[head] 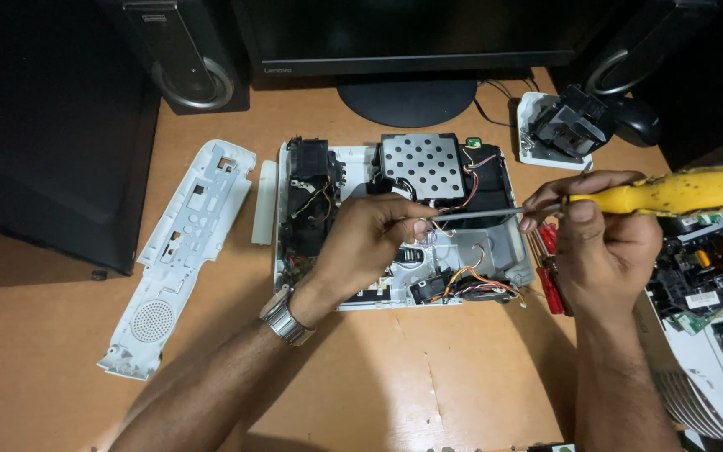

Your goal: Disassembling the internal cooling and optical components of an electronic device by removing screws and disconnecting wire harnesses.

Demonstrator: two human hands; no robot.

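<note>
Both hands hover over my brown wooden desk (428,368), left hand (361,243) pinching the shaft tip, right hand (604,234) gripping the yellow-handled screwdriver (671,192) above the opened white plastic device (403,226).

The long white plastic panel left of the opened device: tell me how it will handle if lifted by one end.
The long white plastic panel looks thin and riddled with cut-outs, so probably light and likely to flex. Its narrow ribs might crack if bent.
</note>
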